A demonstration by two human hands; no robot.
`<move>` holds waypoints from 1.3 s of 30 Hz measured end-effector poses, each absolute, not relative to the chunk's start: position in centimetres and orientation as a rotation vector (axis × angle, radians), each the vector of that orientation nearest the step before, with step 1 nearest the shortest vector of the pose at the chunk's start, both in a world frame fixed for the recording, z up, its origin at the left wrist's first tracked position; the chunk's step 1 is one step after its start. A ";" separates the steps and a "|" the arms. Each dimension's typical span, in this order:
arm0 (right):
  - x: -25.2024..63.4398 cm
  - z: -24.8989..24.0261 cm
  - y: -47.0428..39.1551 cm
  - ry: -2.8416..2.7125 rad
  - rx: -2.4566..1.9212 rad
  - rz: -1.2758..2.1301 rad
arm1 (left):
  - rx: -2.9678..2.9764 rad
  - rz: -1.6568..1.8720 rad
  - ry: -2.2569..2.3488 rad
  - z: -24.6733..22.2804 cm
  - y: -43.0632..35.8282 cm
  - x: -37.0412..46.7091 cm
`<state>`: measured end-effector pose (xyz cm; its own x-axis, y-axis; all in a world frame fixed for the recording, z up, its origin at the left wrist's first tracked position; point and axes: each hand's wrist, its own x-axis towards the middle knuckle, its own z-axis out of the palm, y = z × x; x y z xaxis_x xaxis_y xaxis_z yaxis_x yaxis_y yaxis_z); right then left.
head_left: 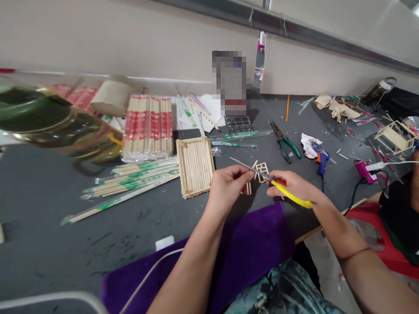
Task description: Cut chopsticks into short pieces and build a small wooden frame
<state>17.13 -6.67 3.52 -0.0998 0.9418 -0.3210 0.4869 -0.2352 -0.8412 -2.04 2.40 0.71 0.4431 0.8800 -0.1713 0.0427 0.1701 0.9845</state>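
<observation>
My right hand [294,185] grips a pair of scissors [290,196] with yellow and red-orange handles, its blades pointing left across the fingers of my left hand [227,187]. That left hand is closed in a pinch on a short wooden stick [255,164], whose tip shows beside the blades; the rest is hidden by the fingers. Just beyond the hands lies a small lattice of glued stick pieces [262,172]. Loose short sticks [249,188] lie under the scissors. Left of my left hand rests a shallow box built of wooden sticks [180,170].
Wrapped chopsticks [147,124] and loose green-sleeved ones [131,183] lie left, behind a large bottle [81,126]. Green-handled pliers [285,144], a blue glue gun [322,162] and a purple charger [366,172] lie right. A purple cloth [252,244] covers the front edge. Another person sits far right.
</observation>
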 end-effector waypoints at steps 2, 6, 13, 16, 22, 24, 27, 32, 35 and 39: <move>17.0 3.6 -6.6 -1.544 -1.718 1.292 | 1.287 0.741 0.959 0.7 2.4 -2.0; 16.8 3.8 -6.7 -1.519 -1.735 1.290 | 1.458 0.739 1.019 1.0 2.1 -2.1; 17.0 3.5 -6.8 -1.492 -1.737 1.335 | 1.646 0.778 1.151 1.2 1.7 -2.1; 17.3 3.3 -7.0 -1.492 -1.714 1.329 | 1.597 0.784 1.129 1.0 1.7 -2.0; 17.5 2.9 -7.1 -1.479 -1.707 1.345 | 1.583 0.819 1.115 1.2 1.6 -1.8; 17.5 2.7 -7.1 -1.473 -1.716 1.339 | 1.559 0.829 1.107 1.3 1.6 -1.7; 17.5 2.6 -7.1 -1.467 -1.704 1.341 | 1.456 0.821 1.067 1.2 1.7 -1.5; 17.2 3.0 -7.3 -1.445 -1.688 1.332 | 1.363 0.806 1.014 0.6 1.9 -1.5; 16.9 3.2 -7.2 -1.474 -1.718 1.275 | 1.393 0.792 1.028 0.6 2.0 -1.6; 16.9 3.3 -6.9 -1.499 -1.729 1.279 | 1.488 0.829 1.082 1.0 2.0 -1.7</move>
<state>16.90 -6.94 3.28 -0.0552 0.9470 -0.3165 0.4615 -0.2569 -0.8491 -1.69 1.98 1.04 0.3462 0.9369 -0.0494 0.1955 -0.0205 0.9805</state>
